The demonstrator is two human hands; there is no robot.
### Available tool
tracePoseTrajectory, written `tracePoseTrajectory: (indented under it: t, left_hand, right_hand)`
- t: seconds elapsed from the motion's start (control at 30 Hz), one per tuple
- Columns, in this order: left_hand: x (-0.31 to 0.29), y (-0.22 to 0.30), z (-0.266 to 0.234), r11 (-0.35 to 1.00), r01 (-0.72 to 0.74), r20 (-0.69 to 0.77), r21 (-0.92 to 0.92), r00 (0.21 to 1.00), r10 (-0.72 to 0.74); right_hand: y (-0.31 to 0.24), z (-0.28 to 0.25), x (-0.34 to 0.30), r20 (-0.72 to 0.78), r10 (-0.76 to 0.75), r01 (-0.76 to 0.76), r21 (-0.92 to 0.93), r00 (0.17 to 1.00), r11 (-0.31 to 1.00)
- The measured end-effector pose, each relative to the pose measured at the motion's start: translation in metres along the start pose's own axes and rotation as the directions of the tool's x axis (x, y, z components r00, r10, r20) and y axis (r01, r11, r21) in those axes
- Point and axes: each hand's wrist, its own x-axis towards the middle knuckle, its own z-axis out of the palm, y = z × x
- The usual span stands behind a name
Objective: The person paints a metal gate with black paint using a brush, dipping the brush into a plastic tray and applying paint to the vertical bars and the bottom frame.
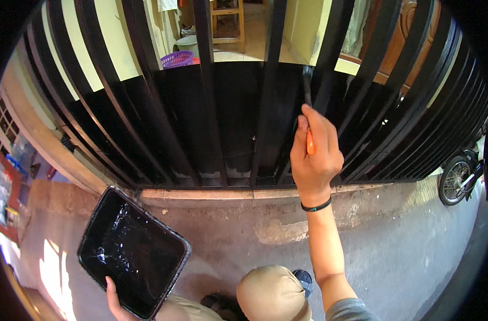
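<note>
"What do you see from way over there?"

"I see the right hand (316, 160) at three o'clock, its fingers squeezed around a paintbrush (308, 92). The brush points up at one o'clock, by the black gate (236, 117). I can't tell if its tip touches a bar."

"And the left hand (115, 305)?"

"It's at seven o'clock, holding a black tray (177, 257) with its thumb on the edge. I can't see its other fingers. The tray sits at eight o'clock, with shiny spots inside."

"Anything else?"

"I see a purple basket (177, 60) behind the gate at eleven, and a motorbike wheel (455, 181) at three."
</note>
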Motion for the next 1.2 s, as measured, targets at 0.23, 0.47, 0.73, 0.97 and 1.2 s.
tracePoseTrajectory:
  t: [0.23, 0.47, 0.73, 0.97, 1.2]
  left_hand:
    - [-0.003, 0.0, 0.002, 1.0, 0.001, -0.024, 0.015, 1.0, 0.0]
    - [-0.005, 0.001, 0.004, 1.0, -0.019, -0.025, 0.012, 0.999, 0.02]
    - [-0.003, 0.003, 0.0, 0.998, 0.035, -0.024, -0.056, 0.999, -0.036]
    - [-0.002, 0.002, -0.001, 0.998, 0.006, -0.012, -0.056, 1.0, -0.006]
    - [0.001, -0.003, 0.002, 0.999, -0.007, -0.015, -0.031, 1.0, 0.006]
  right_hand:
    - [-0.012, -0.01, -0.003, 0.015, 0.117, -0.117, 0.038, 0.993, 0.992]
    - [-0.01, -0.003, -0.034, 0.096, 0.111, -0.112, 0.004, 0.989, 0.994]
    - [-0.008, -0.004, -0.004, -0.015, -0.026, 0.026, 0.036, 1.0, 0.999]
    - [-0.01, -0.018, -0.025, 0.093, 0.013, -0.015, 0.012, 0.996, 1.0]
    - [-0.001, -0.004, -0.011, 0.072, -0.004, 0.004, 0.0, 0.997, 1.0]
